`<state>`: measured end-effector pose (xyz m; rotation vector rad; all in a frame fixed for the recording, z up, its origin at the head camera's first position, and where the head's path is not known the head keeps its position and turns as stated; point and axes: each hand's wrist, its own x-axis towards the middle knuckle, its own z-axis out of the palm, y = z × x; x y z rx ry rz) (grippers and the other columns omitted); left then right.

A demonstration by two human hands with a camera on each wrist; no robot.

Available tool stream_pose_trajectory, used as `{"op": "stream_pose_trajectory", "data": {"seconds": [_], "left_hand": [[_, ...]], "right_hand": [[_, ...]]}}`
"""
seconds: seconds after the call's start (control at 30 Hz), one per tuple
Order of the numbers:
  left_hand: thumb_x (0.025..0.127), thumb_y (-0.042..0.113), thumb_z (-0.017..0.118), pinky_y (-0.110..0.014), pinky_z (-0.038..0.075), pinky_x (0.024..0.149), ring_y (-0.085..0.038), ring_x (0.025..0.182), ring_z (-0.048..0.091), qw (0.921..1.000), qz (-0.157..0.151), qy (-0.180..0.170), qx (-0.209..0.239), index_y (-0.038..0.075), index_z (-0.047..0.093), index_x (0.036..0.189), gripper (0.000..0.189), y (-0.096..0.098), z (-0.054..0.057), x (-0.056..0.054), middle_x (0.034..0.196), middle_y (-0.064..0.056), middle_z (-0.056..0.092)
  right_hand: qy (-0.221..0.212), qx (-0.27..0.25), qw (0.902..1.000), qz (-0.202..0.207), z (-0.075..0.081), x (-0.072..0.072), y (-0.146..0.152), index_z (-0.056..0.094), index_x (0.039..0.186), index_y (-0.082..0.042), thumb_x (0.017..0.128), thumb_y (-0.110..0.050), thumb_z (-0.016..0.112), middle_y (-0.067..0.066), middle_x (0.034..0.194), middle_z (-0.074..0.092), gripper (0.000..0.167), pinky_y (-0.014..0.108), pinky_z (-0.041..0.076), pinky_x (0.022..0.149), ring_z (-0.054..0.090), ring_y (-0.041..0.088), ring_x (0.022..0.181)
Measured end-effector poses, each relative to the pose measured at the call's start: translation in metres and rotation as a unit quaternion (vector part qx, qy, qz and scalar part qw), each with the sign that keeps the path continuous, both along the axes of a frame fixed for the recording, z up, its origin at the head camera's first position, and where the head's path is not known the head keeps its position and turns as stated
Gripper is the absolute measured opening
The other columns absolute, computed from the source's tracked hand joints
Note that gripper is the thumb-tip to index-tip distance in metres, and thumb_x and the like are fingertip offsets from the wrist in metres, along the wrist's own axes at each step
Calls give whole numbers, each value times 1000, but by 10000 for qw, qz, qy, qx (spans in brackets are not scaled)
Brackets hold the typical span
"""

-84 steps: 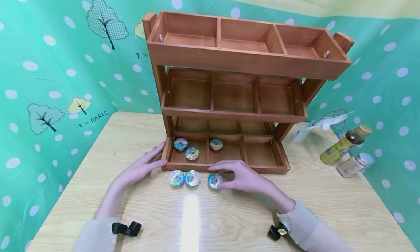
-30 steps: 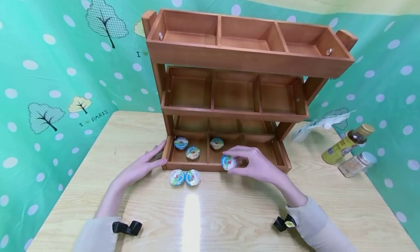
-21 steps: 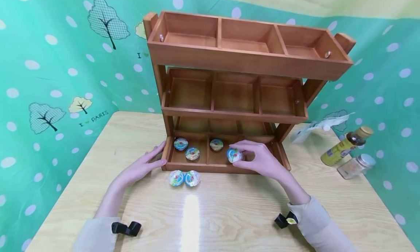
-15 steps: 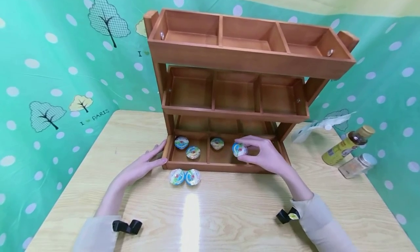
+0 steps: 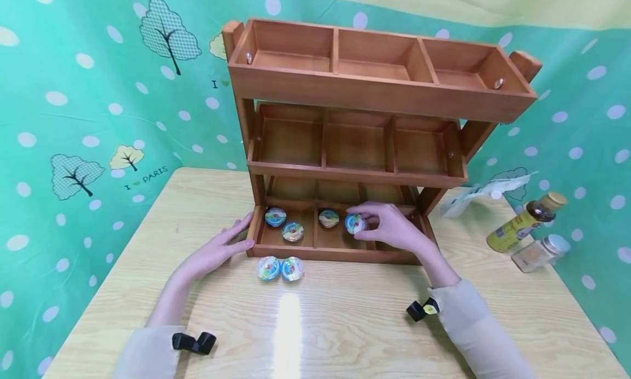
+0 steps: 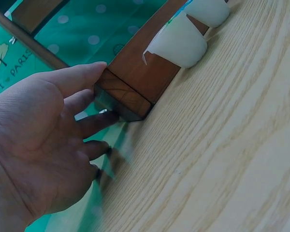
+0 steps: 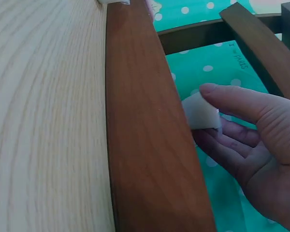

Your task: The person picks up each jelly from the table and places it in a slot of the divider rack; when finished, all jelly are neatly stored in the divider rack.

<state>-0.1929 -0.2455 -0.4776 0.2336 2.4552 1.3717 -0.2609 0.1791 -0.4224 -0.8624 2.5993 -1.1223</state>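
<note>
My right hand [image 5: 389, 225] pinches a small jelly cup [image 5: 355, 224] by its sides, thumb opposite fingers, over the bottom tier near the right divider of its middle compartment. The right wrist view shows the cup's white body [image 7: 201, 112] behind the front board [image 7: 145, 116]. My left hand [image 5: 217, 250] rests its extended fingers and thumb against the left end of the wooden rack's bottom tier [image 5: 325, 253]. Two jelly cups [image 5: 275, 217] [image 5: 293, 231] lie in the left compartment, another cup [image 5: 328, 218] in the middle one. Two more foil-lidded cups [image 5: 268, 268] [image 5: 292, 269] sit on the table before the rack.
The rack's middle tier [image 5: 357, 173] and top tier [image 5: 379, 97] overhang the bottom one. Right of the rack stand a yellow-labelled bottle [image 5: 515, 231], a clear jar [image 5: 537, 254] and a pale, plastic-looking item [image 5: 460, 201]. A polka-dot cloth [image 5: 98, 127] hangs behind the table [image 5: 345, 324].
The right hand has lifted the jelly cup off the table in front of the rack and carried it into the bottom tier, then shifted slightly left. The left hand stays put.
</note>
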Motion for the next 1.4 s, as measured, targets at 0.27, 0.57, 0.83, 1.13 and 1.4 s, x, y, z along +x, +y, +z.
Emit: {"op": "stream_pose_trajectory", "data": {"seconds": [0.27, 0.57, 0.83, 1.13, 1.4], "left_hand": [[103, 48, 56, -80, -5, 119, -54, 157, -8, 10000, 41, -39, 27, 40, 14, 165, 75, 1, 1, -1, 175, -13, 6], [103, 50, 55, -81, -4, 118, -55, 157, -9, 10000, 38, -69, -17, 42, 14, 164, 75, 0, 1, 0, 175, -10, 7], [104, 51, 53, -79, -5, 119, -52, 158, -11, 9999, -36, -36, 88, 42, 13, 164, 73, 1, -1, -1, 176, -6, 7], [104, 49, 54, -80, -5, 118, -54, 156, -13, 9999, -34, -27, 96, 43, 14, 164, 73, 1, 3, 0, 176, -7, 7], [104, 51, 53, -79, -6, 119, -52, 158, -11, 10000, -43, -22, 66, 43, 13, 164, 73, 0, 0, -2, 176, -5, 7]], "right_hand": [[180, 509, 9984, 144, -8, -5, -10, 69, 124, -17, 83, -16, 87, -1, 112, 74, 44, 36, 60, 90, 69, 16, 104], [383, 860, 9942, 520, -15, -4, -16, 68, 127, -12, 84, -17, 86, -1, 114, 74, 47, 32, 60, 90, 70, 14, 105], [480, 924, 9922, 680, -17, -2, -19, 67, 131, -8, 86, -14, 84, 3, 118, 75, 48, 36, 61, 91, 71, 17, 107], [733, 1278, 9866, 707, -13, 0, -19, 67, 134, -9, 87, -14, 83, 4, 125, 74, 50, 39, 61, 91, 70, 14, 103], [585, 1369, 9867, 648, -5, 5, -18, 64, 138, -9, 89, -16, 82, 6, 130, 72, 53, 41, 60, 96, 70, 18, 111]]}}
